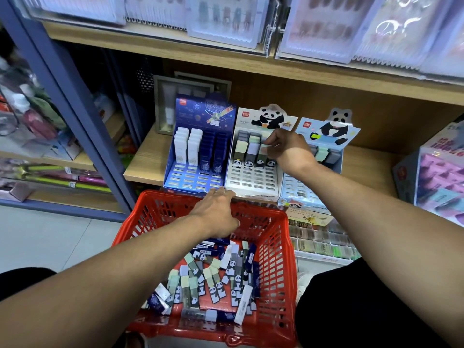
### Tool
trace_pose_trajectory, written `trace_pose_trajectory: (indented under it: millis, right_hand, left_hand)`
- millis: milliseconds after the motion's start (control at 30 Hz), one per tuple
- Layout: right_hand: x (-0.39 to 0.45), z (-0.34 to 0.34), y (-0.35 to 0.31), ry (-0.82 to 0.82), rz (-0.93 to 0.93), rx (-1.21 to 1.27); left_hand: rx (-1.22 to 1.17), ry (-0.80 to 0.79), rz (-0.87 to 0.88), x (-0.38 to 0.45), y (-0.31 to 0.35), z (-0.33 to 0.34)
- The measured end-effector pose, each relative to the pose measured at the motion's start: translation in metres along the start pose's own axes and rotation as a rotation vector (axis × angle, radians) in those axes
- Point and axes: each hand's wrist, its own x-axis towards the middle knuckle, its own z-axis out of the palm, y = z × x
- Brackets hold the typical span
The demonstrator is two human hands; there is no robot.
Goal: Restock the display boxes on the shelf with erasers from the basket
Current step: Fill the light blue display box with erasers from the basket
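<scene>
Red basket (278, 247) sits low in front of the wooden shelf (145, 156), w/ a loose heap of erasers (213, 280) in its bottom: panda-sleeved ones, pale green, grey, navy, a few white, lying every which way. On the shelf, three display boxes side by side. Blue box (193, 177) on the left has two rows of white erasers and two of navy at the back, front slots bare. Middle white panda box (251, 182) is filled only in its back rows (grey, green, lilac tops), front slots bare. Light-blue panda box (298, 189) on the right shows a few grey and green ones behind the forearm. Right hand (286, 146) is over the middle box's right rear, fingers pinching a pale green eraser (265, 148) at the filled rows. Left hand (216, 209) rests on the basket's far rim, fingers straight and spread, holding nothing; the heap lies below and nearer the person than that hand.
</scene>
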Motion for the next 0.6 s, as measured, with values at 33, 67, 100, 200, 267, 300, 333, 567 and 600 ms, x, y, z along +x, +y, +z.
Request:
trace_pose_trajectory:
  millis: [33, 67, 100, 200, 267, 300, 333, 567, 600]
  right_hand:
    - [0.0, 0.0, 0.001, -0.002, 0.005, -0.023]
    - [0.0, 0.0, 0.001, 0.004, 0.01, -0.036]
    - [0.0, -0.002, 0.0, 0.016, 0.019, -0.048]
    - [-0.002, -0.007, -0.007, 0.05, 0.051, -0.242]
    - [-0.003, -0.005, -0.013, 0.036, 0.061, -0.406]
    - [-0.004, -0.005, -0.016, 0.025, 0.067, -0.46]
    - [-0.004, -0.004, -0.018, 0.02, 0.07, -0.509]
    - [-0.014, 0.001, -0.029, 0.017, 0.086, -0.706]
    - [-0.014, 0.001, -0.029, 0.046, 0.058, -0.684]
  left_hand:
    - [-0.003, 0.001, 0.0, 0.0, 0.0, 0.0]
    - [-0.005, 0.0, 0.0, 0.0, 0.0, 0.0]
    - [-0.004, -0.003, 0.001, 0.0, 0.0, 0.0]
    - [0.008, -0.014, 0.001, 0.0, 0.0, 0.0]
    - [0.011, -0.022, -0.001, 0.0, 0.0, 0.0]
    - [0.01, -0.025, -0.002, 0.001, 0.0, 0.0]
    - [0.01, -0.027, -0.005, 0.001, 0.001, -0.001]
    - [0.029, -0.037, -0.005, 0.0, 0.0, -0.001]
    - [0.028, -0.037, -0.004, -0.001, 0.0, -0.001]
